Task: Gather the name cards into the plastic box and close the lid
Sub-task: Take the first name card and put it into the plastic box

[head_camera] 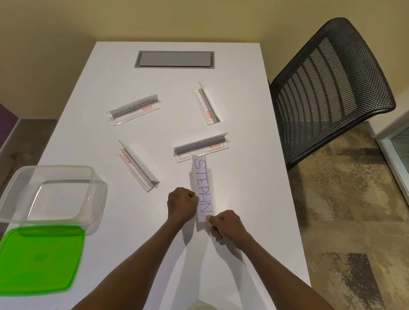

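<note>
Both hands (pixel 182 203) gripping name card (pixel 202 188)

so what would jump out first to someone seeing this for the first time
Probably the bright green lid at the table's near left corner, just in front of the empty clear plastic box. Next, the card reading STEPHN, held by the left hand and right hand at centre.

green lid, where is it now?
Head view: the green lid lies flat at the table's near-left corner, just in front of the open plastic box.
</note>
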